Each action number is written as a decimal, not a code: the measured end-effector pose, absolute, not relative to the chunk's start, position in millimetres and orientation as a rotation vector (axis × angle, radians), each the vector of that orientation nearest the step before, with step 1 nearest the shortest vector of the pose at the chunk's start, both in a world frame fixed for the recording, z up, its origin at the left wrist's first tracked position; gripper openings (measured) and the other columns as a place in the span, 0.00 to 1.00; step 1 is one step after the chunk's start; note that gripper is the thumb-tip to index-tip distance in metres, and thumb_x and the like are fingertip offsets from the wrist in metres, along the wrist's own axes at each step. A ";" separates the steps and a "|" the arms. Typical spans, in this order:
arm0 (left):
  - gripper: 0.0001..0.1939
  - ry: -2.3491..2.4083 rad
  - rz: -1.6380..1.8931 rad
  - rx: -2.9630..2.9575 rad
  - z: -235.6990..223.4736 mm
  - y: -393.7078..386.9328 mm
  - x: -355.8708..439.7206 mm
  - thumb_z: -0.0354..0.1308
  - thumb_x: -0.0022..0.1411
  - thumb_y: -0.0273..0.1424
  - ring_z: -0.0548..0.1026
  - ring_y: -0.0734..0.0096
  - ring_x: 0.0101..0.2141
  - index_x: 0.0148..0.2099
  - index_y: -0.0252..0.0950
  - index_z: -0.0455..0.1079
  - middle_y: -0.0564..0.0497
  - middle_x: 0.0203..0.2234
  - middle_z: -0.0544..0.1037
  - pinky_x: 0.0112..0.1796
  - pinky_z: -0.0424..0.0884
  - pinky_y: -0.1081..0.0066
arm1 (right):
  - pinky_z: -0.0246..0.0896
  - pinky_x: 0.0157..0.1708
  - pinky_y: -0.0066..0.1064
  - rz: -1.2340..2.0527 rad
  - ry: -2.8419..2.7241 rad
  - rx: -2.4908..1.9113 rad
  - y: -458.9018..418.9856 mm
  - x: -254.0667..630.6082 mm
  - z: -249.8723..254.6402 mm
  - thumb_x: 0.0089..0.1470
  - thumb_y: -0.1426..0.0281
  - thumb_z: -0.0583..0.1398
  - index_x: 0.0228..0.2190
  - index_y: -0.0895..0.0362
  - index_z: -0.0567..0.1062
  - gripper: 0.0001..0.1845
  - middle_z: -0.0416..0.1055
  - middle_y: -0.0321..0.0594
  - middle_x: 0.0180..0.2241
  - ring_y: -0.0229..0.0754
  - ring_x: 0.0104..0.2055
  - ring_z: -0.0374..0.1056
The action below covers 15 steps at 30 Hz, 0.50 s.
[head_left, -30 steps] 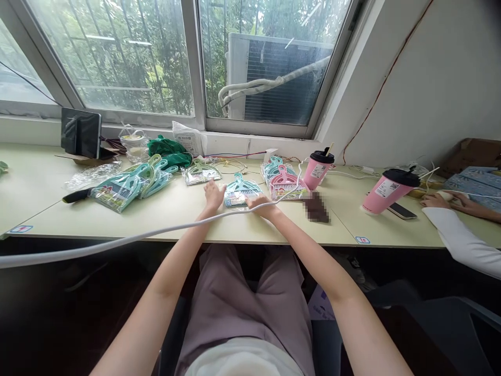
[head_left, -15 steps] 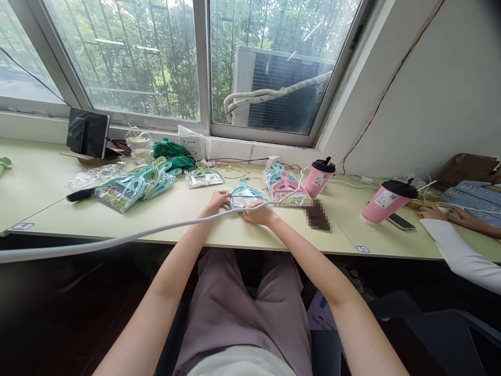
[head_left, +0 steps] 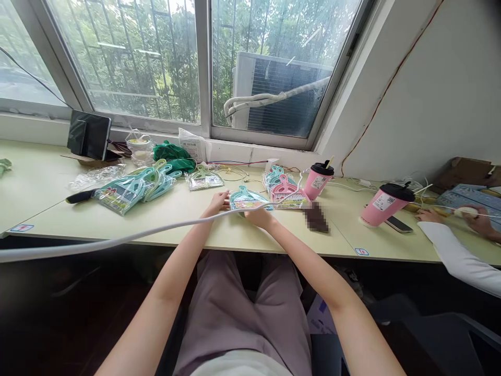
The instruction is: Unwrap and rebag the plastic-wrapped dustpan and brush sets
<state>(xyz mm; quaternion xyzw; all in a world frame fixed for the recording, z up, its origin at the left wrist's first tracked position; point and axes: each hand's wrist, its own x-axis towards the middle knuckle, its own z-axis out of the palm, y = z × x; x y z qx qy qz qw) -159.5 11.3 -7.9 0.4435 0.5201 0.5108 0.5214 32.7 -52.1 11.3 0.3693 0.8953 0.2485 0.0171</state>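
While L hand [head_left: 217,201] lies open by teal dustpan pkg [head_left: 247,199], R hand [head_left: 259,216] rests at its edge, grip unclear.

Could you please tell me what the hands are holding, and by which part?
The right hand touches the near edge of a bagged teal plastic dustpan; the left hand is beside its left end. A firm hold cannot be confirmed.

Two pink lidded cups [head_left: 383,204], one bagged pink dustpan set [head_left: 285,191], one smartphone [head_left: 397,224], one outdoor air-conditioning unit [head_left: 279,94]
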 end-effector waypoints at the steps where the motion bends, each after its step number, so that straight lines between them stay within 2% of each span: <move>1: 0.14 1.275 1.246 1.033 -8.0 10.6 -159.4 0.62 0.60 0.38 0.75 0.72 0.22 0.36 0.30 0.71 0.47 0.25 0.76 0.27 0.74 0.72 | 0.56 0.33 0.34 0.768 2.768 1.124 -54.7 33.3 12.7 0.61 0.79 0.43 0.50 0.70 0.72 0.24 0.76 0.57 0.34 0.46 0.32 0.69; 7: 0.03 1.405 1.336 0.977 -13.5 14.1 -161.2 0.61 0.55 0.25 0.76 0.71 0.22 0.30 0.31 0.70 0.49 0.21 0.75 0.30 0.76 0.71 | 0.51 0.27 0.31 0.832 2.770 1.136 -70.8 42.3 21.5 0.61 0.82 0.42 0.59 0.70 0.65 0.28 0.72 0.49 0.26 0.42 0.27 0.66; 11: 0.05 1.533 1.412 1.003 -16.9 21.9 -166.9 0.56 0.57 0.23 0.76 0.69 0.23 0.29 0.32 0.68 0.49 0.20 0.74 0.30 0.75 0.70 | 0.52 0.29 0.32 0.983 2.779 1.085 -86.0 53.2 26.4 0.61 0.82 0.44 0.60 0.69 0.64 0.27 0.72 0.46 0.26 0.42 0.27 0.66; 15: 0.08 1.669 1.538 1.244 -10.8 29.7 -190.1 0.47 0.65 0.25 0.76 0.65 0.28 0.35 0.32 0.67 0.46 0.22 0.74 0.33 0.73 0.67 | 0.54 0.30 0.33 1.133 2.826 0.998 -115.1 74.7 31.0 0.61 0.82 0.45 0.60 0.65 0.65 0.27 0.71 0.42 0.25 0.41 0.29 0.66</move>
